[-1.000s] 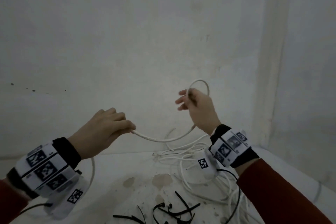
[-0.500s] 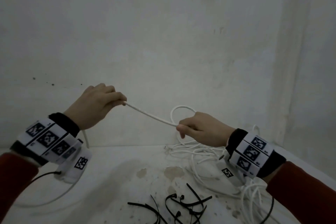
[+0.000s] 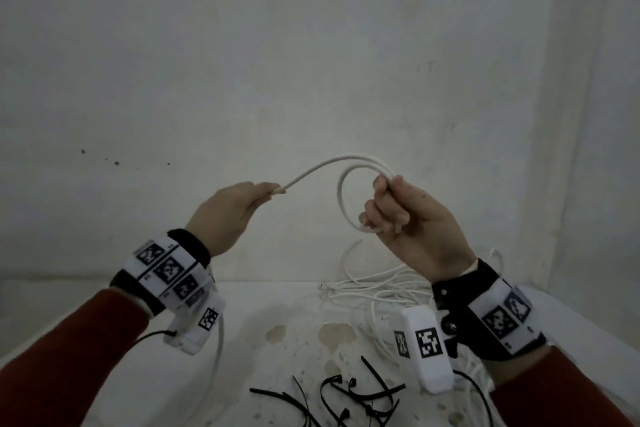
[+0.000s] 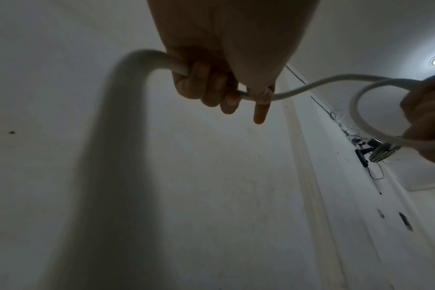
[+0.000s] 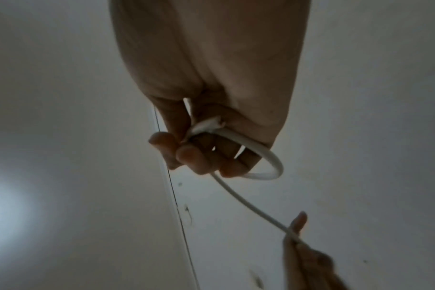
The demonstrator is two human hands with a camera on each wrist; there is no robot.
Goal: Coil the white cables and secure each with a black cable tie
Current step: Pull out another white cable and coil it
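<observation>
A white cable (image 3: 341, 163) arcs in the air between both hands, above the table. My right hand (image 3: 391, 208) grips a small coil of it, a loop (image 3: 343, 199) sticking out to the left, with the cable's end (image 5: 209, 124) tucked in the palm. My left hand (image 3: 263, 192) holds the running length in curled fingers (image 4: 211, 86), and the tail (image 3: 220, 347) hangs down past that wrist. Several black cable ties (image 3: 346, 395) lie on the table near the front. A tangle of more white cables (image 3: 374, 288) lies under the right hand.
The white table (image 3: 270, 305) is stained in the middle and meets a plain wall (image 3: 311, 62) behind. A corner ridge of the wall (image 3: 561, 114) runs down at the right. Black sensor leads (image 3: 474, 392) trail from both wristbands.
My right hand rose and turned palm-up, adding a turn to the loop it holds. My left hand moved right, closer to it, so the once taut cable now arches upward.
</observation>
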